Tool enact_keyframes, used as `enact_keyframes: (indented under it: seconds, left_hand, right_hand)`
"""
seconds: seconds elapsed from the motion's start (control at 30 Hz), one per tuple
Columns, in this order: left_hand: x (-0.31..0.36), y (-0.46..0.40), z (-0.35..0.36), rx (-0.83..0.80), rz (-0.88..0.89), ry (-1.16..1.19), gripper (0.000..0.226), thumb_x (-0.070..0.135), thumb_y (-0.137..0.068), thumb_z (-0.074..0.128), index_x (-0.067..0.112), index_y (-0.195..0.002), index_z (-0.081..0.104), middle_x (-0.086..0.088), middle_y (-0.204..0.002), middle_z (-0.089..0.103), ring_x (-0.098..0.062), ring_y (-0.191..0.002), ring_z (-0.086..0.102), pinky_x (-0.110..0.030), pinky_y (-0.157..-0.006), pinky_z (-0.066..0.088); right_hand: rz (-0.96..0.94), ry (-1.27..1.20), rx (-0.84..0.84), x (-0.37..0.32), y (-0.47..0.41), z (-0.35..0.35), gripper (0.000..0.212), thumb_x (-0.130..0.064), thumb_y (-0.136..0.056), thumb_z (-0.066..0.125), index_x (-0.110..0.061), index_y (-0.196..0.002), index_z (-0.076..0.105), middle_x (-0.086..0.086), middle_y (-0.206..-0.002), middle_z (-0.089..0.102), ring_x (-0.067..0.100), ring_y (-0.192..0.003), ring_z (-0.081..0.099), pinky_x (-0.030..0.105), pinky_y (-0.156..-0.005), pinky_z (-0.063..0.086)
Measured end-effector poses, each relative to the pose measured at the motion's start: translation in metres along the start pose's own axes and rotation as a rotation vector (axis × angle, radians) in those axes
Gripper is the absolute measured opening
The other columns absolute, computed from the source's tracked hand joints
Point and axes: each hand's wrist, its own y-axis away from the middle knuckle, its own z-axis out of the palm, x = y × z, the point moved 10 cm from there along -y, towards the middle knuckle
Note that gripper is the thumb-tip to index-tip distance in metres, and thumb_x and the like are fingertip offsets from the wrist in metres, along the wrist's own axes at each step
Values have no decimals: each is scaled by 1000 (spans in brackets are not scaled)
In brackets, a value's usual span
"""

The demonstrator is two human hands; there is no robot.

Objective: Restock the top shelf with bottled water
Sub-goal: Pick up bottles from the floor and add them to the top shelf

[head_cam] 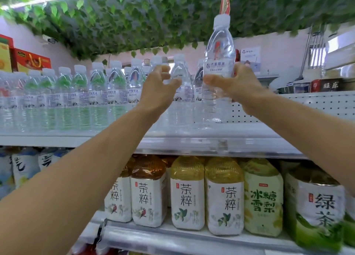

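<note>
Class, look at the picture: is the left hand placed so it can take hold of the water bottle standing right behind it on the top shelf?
Probably yes. The left hand is raised in front of that water bottle with fingers loosely open, holding nothing, and nothing stands between them.

Right hand (237, 83) grips a water bottle (219, 62) above the top shelf (249, 139).

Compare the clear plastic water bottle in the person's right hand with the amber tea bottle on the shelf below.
The clear plastic water bottle is slim, colourless and held up by the right hand; the amber tea bottle is squat, brownish and stands on the lower shelf. Both are upright and carry white labels.
</note>
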Motion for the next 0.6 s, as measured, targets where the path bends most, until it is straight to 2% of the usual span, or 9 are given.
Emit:
enact_keyframes:
  seconds: [0.07, 0.1, 0.2, 0.33, 0.43, 0.5, 0.6]
  left_hand:
    - [12, -9, -1, 9, 69, -84, 49, 22, -95, 62, 16, -141, 45, -2, -135, 53, -13, -117, 50, -19, -86, 42]
    - [18, -14, 0, 3, 107, -140, 51, 21, -94, 63, 16, -142, 45, -3, -138, 51, -14, -122, 48, -23, -94, 43]
    - [28, -28, 7, -39, 168, -349, 59, 25, -93, 65, 19, -146, 41, -7, -145, 46, -22, -137, 35, -41, -112, 33]
    - [22, -40, 20, -133, 139, -509, 68, 34, -94, 64, 18, -152, 32, -14, -152, 32, -29, -142, 26, -43, -117, 26]
    - [13, -46, 31, -176, 147, -622, 74, 39, -92, 64, 22, -154, 27, -17, -155, 29, -32, -143, 22, -45, -117, 25]
    - [7, -50, 36, -195, 178, -721, 74, 42, -91, 64, 26, -153, 27, -18, -152, 34, -32, -142, 23, -45, -115, 24]
    - [4, -53, 39, -193, 223, -784, 75, 44, -89, 66, 26, -152, 30, -17, -149, 40, -33, -142, 26, -44, -115, 24]
  right_hand:
    - [38, 7, 2, 15, -9, 8, 62, -33, -74, 82, -13, -121, 47, -1, -104, 62, 18, -99, 64, 34, -87, 54]
    - [53, 13, 1, 24, -12, 13, 62, -31, -74, 84, -14, -120, 45, 0, -106, 62, 20, -101, 63, 39, -93, 53]
    - [78, 44, -4, 44, -18, 29, 68, -31, -72, 86, -13, -124, 45, 2, -113, 63, 21, -103, 62, 45, -98, 51]
    - [103, 120, 27, 57, -23, 32, 74, -44, -72, 84, -15, -128, 45, 1, -114, 62, 20, -101, 60, 39, -88, 51]
    - [143, 156, -44, 64, -24, 33, 80, -54, -70, 82, -16, -130, 46, 0, -115, 64, 18, -100, 61, 38, -84, 51]
    - [167, 202, -87, 68, -16, 32, 82, -51, -72, 81, -15, -135, 41, 0, -120, 61, 18, -106, 59, 39, -89, 50]
    - [177, 312, -77, 75, -4, 25, 95, -43, -76, 81, -6, -145, 27, 7, -139, 50, 25, -126, 50, 43, -105, 43]
